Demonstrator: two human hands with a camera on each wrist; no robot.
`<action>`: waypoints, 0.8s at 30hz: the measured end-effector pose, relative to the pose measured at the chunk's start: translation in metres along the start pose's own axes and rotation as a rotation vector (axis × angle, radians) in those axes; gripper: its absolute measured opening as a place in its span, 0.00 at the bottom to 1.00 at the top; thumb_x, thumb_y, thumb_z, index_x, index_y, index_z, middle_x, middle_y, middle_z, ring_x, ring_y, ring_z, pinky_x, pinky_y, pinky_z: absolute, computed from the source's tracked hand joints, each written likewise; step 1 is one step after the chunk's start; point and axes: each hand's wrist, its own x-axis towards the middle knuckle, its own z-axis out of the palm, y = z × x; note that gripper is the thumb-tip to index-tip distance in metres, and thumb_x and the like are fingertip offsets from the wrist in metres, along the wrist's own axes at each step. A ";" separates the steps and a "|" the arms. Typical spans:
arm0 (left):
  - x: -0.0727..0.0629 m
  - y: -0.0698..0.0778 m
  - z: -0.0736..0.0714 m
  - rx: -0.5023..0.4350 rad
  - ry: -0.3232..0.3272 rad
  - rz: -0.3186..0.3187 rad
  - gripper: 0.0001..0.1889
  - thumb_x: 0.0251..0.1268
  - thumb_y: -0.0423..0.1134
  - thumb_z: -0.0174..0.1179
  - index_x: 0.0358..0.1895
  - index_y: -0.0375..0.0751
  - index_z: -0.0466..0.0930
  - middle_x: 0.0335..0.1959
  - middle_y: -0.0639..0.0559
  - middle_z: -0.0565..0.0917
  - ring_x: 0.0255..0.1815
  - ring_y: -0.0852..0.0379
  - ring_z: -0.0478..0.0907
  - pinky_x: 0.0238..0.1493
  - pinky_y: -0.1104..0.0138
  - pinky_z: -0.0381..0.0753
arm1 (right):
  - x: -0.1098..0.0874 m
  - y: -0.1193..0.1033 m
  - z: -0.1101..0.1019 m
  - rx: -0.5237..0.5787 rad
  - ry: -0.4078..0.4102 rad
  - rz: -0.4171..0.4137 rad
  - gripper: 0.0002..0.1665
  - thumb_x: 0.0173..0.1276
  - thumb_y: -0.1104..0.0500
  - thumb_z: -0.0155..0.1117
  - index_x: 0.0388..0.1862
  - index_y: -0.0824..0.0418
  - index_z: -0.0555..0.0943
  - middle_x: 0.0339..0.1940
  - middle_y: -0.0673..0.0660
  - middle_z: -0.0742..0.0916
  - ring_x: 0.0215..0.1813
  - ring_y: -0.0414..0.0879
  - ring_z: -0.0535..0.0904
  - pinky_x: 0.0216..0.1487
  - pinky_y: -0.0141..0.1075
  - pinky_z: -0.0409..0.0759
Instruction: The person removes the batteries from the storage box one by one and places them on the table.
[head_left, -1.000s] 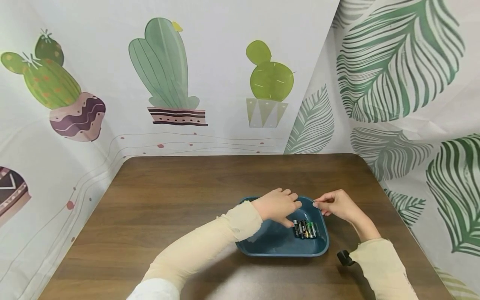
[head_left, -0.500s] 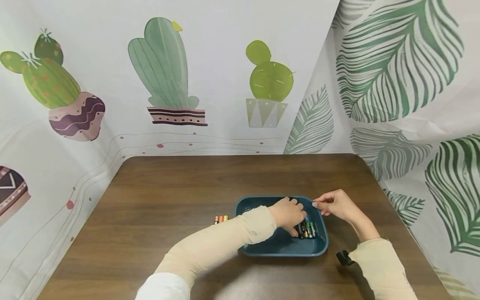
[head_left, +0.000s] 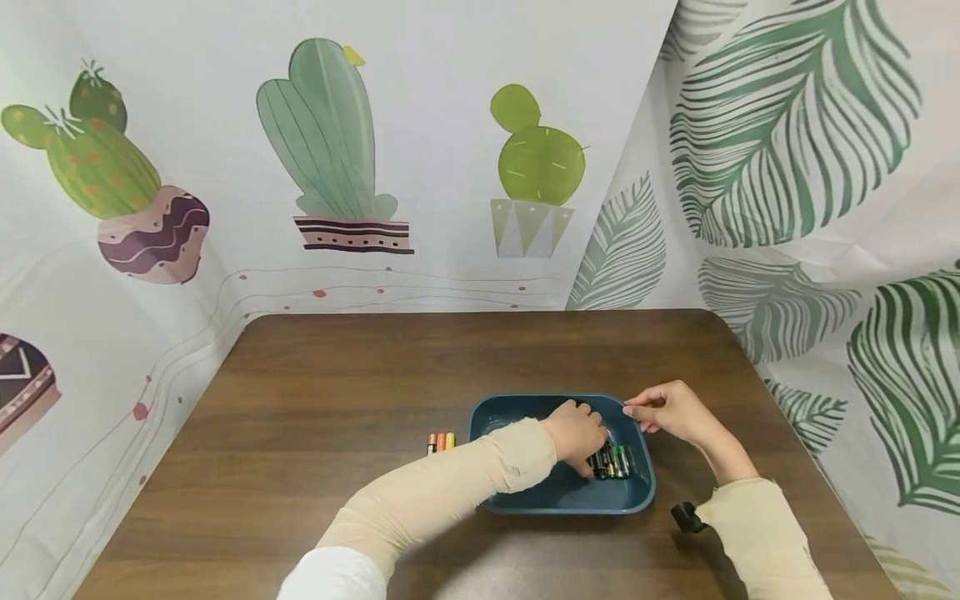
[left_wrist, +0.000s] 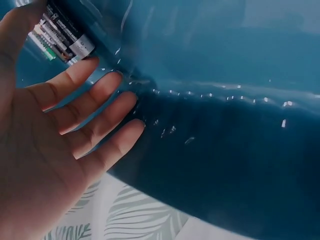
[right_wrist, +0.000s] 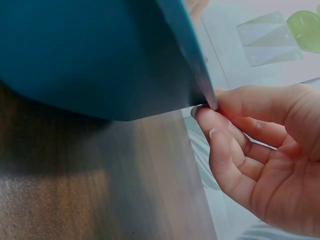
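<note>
A blue rectangular tray [head_left: 570,507] sits on the wooden table, with several batteries [head_left: 618,460] lying side by side in its right part. My left hand [head_left: 577,433] reaches down inside the tray at the left end of this row. In the left wrist view its fingers are spread and only slightly bent, the thumb over the far end of the nearest black battery [left_wrist: 65,30] and the index fingertip right by its silver end. My right hand [head_left: 671,412] pinches the tray's far right rim between thumb and fingers, as the right wrist view also shows.
Several batteries with orange and yellow ends [head_left: 441,442] lie on the table [head_left: 337,375] left of the tray, partly hidden by the left sleeve. A black device [head_left: 686,517] sticks out at the right sleeve. Patterned cloth hangs behind the table.
My left hand has moved right and down into the tray, toward the battery row. The batteries left of the tray have come into sight from behind the sleeve. My right hand stays at the rim.
</note>
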 end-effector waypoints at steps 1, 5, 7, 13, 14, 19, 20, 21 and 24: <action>0.000 0.000 0.001 0.000 0.001 -0.001 0.36 0.56 0.71 0.55 0.67 0.59 0.69 0.58 0.61 0.73 0.55 0.61 0.69 0.55 0.68 0.69 | 0.000 0.000 0.000 0.004 -0.002 0.001 0.11 0.63 0.65 0.66 0.39 0.74 0.84 0.29 0.61 0.87 0.26 0.53 0.83 0.30 0.44 0.82; 0.001 0.002 0.003 0.007 0.012 -0.004 0.37 0.55 0.72 0.55 0.66 0.59 0.69 0.56 0.60 0.73 0.53 0.61 0.68 0.54 0.67 0.69 | 0.001 0.000 0.000 0.019 -0.005 0.009 0.11 0.63 0.65 0.66 0.39 0.74 0.84 0.29 0.61 0.87 0.26 0.54 0.83 0.30 0.44 0.82; 0.001 0.002 0.003 0.007 0.020 -0.007 0.37 0.55 0.72 0.55 0.66 0.59 0.70 0.55 0.60 0.74 0.53 0.61 0.69 0.54 0.67 0.69 | 0.001 0.000 0.000 0.020 -0.003 0.013 0.11 0.63 0.65 0.66 0.39 0.74 0.84 0.28 0.60 0.87 0.26 0.54 0.83 0.30 0.44 0.82; 0.001 0.004 0.002 -0.002 0.029 -0.023 0.37 0.54 0.72 0.56 0.65 0.58 0.72 0.55 0.60 0.74 0.53 0.61 0.69 0.53 0.67 0.69 | 0.000 0.000 0.001 0.020 -0.002 0.020 0.11 0.63 0.65 0.66 0.39 0.74 0.84 0.28 0.60 0.87 0.27 0.55 0.83 0.30 0.44 0.82; 0.000 0.004 0.002 -0.005 0.029 -0.025 0.36 0.54 0.72 0.56 0.64 0.58 0.72 0.55 0.60 0.74 0.54 0.61 0.69 0.53 0.67 0.69 | 0.000 0.000 0.001 0.019 -0.002 0.020 0.11 0.63 0.65 0.66 0.39 0.74 0.84 0.28 0.60 0.87 0.27 0.56 0.83 0.30 0.44 0.82; 0.000 0.005 0.002 -0.007 0.027 -0.033 0.36 0.55 0.70 0.57 0.65 0.57 0.72 0.55 0.60 0.74 0.54 0.61 0.69 0.53 0.67 0.69 | 0.000 0.000 0.001 0.020 0.000 0.018 0.11 0.63 0.65 0.66 0.39 0.74 0.84 0.29 0.60 0.87 0.27 0.57 0.83 0.30 0.44 0.82; 0.001 0.005 0.002 -0.007 0.028 -0.034 0.36 0.55 0.70 0.57 0.65 0.57 0.72 0.55 0.60 0.74 0.54 0.61 0.69 0.53 0.67 0.69 | 0.000 0.000 0.001 0.021 0.000 0.017 0.11 0.63 0.65 0.66 0.39 0.74 0.84 0.29 0.61 0.87 0.27 0.57 0.83 0.30 0.44 0.82; 0.001 0.005 0.002 -0.006 0.028 -0.036 0.36 0.55 0.70 0.57 0.65 0.57 0.72 0.56 0.60 0.74 0.54 0.61 0.69 0.53 0.67 0.69 | -0.001 0.000 0.001 0.023 0.000 0.016 0.11 0.63 0.65 0.66 0.39 0.74 0.84 0.29 0.61 0.87 0.27 0.57 0.83 0.30 0.44 0.82; 0.001 0.005 0.002 -0.007 0.027 -0.038 0.37 0.54 0.70 0.57 0.65 0.57 0.71 0.56 0.60 0.74 0.54 0.61 0.69 0.54 0.67 0.69 | -0.001 -0.001 0.001 0.024 0.000 0.015 0.11 0.63 0.65 0.66 0.39 0.74 0.84 0.29 0.60 0.87 0.27 0.56 0.83 0.30 0.44 0.82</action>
